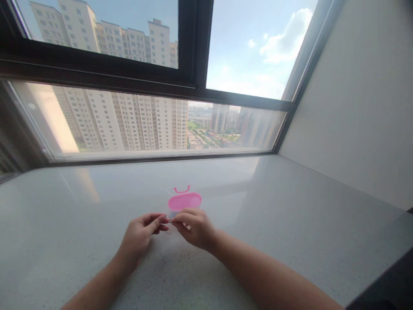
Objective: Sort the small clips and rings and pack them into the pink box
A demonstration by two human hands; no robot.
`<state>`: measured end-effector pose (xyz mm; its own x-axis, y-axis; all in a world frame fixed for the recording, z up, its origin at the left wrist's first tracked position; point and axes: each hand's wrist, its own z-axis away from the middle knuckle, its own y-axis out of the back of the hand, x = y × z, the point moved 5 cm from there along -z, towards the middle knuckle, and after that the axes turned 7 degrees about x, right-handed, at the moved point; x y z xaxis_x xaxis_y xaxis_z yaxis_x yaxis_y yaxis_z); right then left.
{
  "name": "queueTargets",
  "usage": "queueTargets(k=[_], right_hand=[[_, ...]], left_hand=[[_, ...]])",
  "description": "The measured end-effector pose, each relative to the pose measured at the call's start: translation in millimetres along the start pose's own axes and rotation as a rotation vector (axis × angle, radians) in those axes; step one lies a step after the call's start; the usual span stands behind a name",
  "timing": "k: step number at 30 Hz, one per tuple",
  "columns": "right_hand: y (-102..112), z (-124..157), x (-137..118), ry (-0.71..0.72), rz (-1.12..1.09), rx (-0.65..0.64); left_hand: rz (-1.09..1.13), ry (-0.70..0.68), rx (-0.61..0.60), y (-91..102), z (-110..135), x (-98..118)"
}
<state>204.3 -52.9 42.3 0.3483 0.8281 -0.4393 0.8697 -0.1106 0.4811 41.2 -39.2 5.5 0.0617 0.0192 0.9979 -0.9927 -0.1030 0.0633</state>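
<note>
My left hand [142,230] and my right hand [196,228] meet above the pale speckled surface, fingertips almost touching. Between them is a small, thin, dark loop [170,221], too small to tell its kind. Thumb and fingers of the left hand pinch it from one side, while the right hand's thumb and forefinger pinch it from the other. Just beyond the fingers lies a pink oval lid-like piece [184,201], its near edge partly hidden by the right hand. Behind that piece is a curved pink handle [182,190], lying apart from it.
The broad white speckled sill [290,224] runs up to a dark-framed window [161,159] at the back. A plain white wall [351,107] bounds the right side. Something dark [387,284] shows at the lower right corner.
</note>
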Motion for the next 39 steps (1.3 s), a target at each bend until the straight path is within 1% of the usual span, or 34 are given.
queueTargets(k=[2,4,6,8,10,12,14,16,17,19,22,24,25,27,28,30,33,36,39], right_hand=[[0,0,-1,-0.038,-0.018,0.017],[-1,1,0,-0.114,-0.068,0.047],[-3,2,5,-0.239,-0.127,0.099],[-7,4,12,-0.421,-0.211,0.129],[-16,9,21,-0.646,-0.358,0.086],[-29,16,25,-0.874,-0.566,-0.019],[-38,23,26,-1.072,-0.77,-0.114],[-42,28,27,-1.209,-0.939,-0.171],[-42,29,27,-1.247,-1.008,-0.196],[-40,28,28,-1.274,-1.123,-0.288],[-34,27,26,-1.243,-1.274,-0.562],[-30,28,25,-1.214,-1.296,-0.71],[-28,28,25,-1.205,-1.29,-0.765],[-27,30,25,-1.205,-1.269,-0.836],[-27,30,25,-1.211,-1.26,-0.851],[-28,31,26,-1.23,-1.251,-0.841],[-29,30,28,-1.263,-1.248,-0.753],[-30,29,28,-1.266,-1.245,-0.654],[-31,29,26,-1.245,-1.223,-0.611]], left_hand=[[0.026,-0.014,-0.001,0.1,0,0],[0.049,-0.027,0.012,0.9,0,1],[0.064,-0.024,0.035,2.4,0,1],[0.08,-0.007,0.047,3.1,-1,0],[0.106,0.016,0.04,2.5,0,-1],[0.148,0.05,0.025,1.3,0,-3],[0.226,0.123,0.012,0.1,0,-6],[0.327,0.224,-0.019,-1.4,-1,-12],[0.372,0.269,-0.041,-1.9,-2,-15],[0.426,0.335,-0.089,-1.8,-4,-19],[0.429,0.426,-0.158,1.0,-5,-22],[0.424,0.495,-0.213,2.4,-3,-23],[0.419,0.523,-0.238,3.0,-2,-23],[0.394,0.56,-0.277,4.2,1,-21],[0.378,0.57,-0.291,4.6,2,-20],[0.35,0.584,-0.307,5.0,4,-18],[0.33,0.598,-0.341,3.9,6,-17],[0.324,0.59,-0.383,2.5,8,-17],[0.314,0.576,-0.368,3.4,8,-17]])
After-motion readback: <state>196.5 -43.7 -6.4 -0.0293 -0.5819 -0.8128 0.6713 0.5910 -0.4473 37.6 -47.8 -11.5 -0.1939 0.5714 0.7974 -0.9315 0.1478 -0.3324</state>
